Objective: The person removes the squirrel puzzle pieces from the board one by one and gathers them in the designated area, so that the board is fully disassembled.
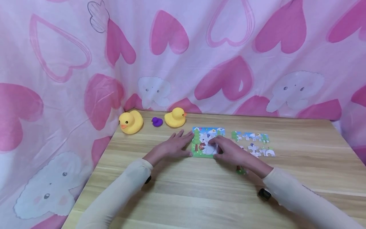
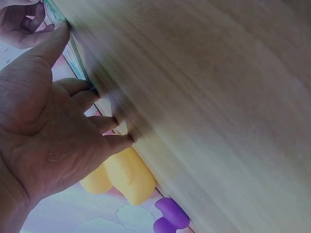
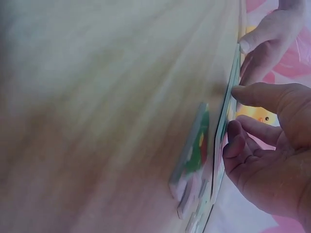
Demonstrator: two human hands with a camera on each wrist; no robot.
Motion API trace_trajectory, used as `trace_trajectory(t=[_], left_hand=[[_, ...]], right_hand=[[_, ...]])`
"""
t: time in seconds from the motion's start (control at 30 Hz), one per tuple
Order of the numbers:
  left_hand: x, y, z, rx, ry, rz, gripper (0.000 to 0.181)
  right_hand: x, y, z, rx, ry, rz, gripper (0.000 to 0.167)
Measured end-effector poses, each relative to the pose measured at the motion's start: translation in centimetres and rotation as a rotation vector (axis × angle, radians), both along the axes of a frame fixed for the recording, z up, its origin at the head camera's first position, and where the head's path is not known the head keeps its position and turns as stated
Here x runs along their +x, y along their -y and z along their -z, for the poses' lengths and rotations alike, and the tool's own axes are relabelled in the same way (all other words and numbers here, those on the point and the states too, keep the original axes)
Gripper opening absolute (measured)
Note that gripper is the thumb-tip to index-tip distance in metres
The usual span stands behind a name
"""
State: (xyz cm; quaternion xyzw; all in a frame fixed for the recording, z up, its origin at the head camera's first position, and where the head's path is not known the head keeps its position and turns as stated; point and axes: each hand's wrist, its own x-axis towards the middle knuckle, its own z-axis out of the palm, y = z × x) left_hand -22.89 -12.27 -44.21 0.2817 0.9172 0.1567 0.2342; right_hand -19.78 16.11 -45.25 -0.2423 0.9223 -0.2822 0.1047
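Note:
A small jigsaw puzzle board (image 1: 196, 154), printed with a pale cartoon animal among green trees, lies flat on the wooden table. My left hand (image 1: 175, 146) rests at its left side, fingers spread and thumb at the lower left corner. In the left wrist view the left hand (image 2: 48, 111) shows no object in it. Over the board's right part is my right hand (image 1: 230, 152), its index finger on the picture and thumb near the lower edge. The right wrist view shows the right hand (image 3: 277, 141) with thumb extended and other fingers bent; no held piece is visible.
Joined puzzle pieces (image 1: 251, 136) lie in a strip right of the board. More pieces (image 1: 261, 150) lie nearer, and a green piece (image 1: 241, 170) sits partly under my right wrist. At the back left stand yellow ducks (image 1: 175, 117) and a small purple duck (image 1: 157, 121).

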Motion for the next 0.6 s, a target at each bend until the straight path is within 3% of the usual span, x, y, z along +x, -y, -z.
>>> trace_trajectory(t=[0.17,0.6], left_hand=[[-0.05,-0.04,0.00,-0.005,-0.005,0.006,0.089],[-0.37,-0.09,0.17,-0.020,-0.001,0.009,0.089]], right_hand=[[0.04,-0.06,0.24,-0.014,0.006,0.004,0.051],[-0.88,-0.50,0.30,-0.063,0.113,-0.017,0.053]])
